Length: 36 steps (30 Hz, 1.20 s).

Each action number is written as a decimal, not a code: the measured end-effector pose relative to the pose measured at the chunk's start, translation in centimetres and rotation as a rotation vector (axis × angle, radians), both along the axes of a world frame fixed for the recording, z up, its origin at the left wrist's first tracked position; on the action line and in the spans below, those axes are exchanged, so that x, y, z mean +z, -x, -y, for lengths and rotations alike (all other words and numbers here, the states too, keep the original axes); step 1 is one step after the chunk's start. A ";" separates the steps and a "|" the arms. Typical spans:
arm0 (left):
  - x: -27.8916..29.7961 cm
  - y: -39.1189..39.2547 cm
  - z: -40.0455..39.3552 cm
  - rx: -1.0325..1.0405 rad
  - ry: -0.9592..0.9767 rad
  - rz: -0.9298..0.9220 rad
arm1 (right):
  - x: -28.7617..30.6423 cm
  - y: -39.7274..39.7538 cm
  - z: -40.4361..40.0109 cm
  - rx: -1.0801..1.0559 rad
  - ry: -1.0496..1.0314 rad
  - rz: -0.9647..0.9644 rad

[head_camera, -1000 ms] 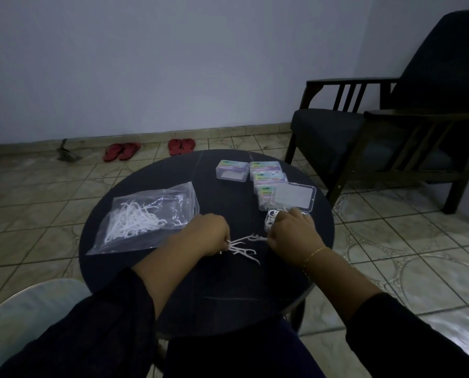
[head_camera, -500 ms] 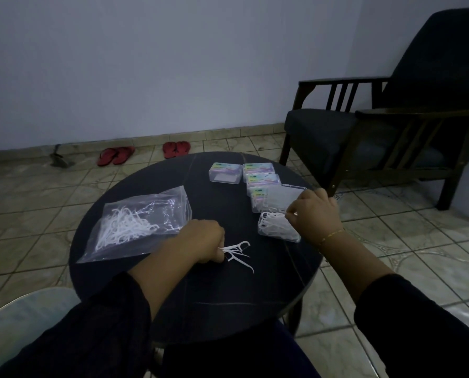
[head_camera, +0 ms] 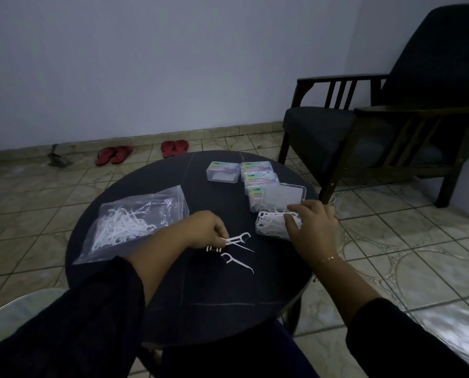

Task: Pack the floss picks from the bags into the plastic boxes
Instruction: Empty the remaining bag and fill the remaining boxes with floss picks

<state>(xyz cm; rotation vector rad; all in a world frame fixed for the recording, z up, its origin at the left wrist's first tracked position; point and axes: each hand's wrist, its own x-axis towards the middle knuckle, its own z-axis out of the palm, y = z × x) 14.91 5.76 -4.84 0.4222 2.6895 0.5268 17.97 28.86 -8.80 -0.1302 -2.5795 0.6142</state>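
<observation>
The left hand (head_camera: 206, 230) pinches a few white floss picks (head_camera: 237, 239) by their handles with curled fingers, low over the round dark tabletop (head_camera: 200, 290); one loose pick (head_camera: 237, 262) lies just in front of them. The right hand (head_camera: 311, 227) rests relaxed fingers on the pick-filled open plastic box (head_camera: 271, 226), whose clear lid (head_camera: 285, 196) stands raised behind it. The clear bag (head_camera: 135, 219) of remaining picks lies at the left, and closed boxes (head_camera: 256, 173) sit at the far edge.
</observation>
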 end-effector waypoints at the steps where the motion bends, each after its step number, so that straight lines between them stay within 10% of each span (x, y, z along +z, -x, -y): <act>1: 0.1 0.1 0.0 0.006 -0.015 0.004 | -0.2 -0.1 0.2 0.002 0.019 -0.021; 20: 1.7 3.6 -9.1 -0.273 0.027 -0.488 | -1.6 0.5 -1.0 -0.073 0.230 -0.023; 36: -4.3 1.2 -6.8 0.047 -0.429 -0.339 | -2.1 0.9 0.2 0.003 0.138 0.031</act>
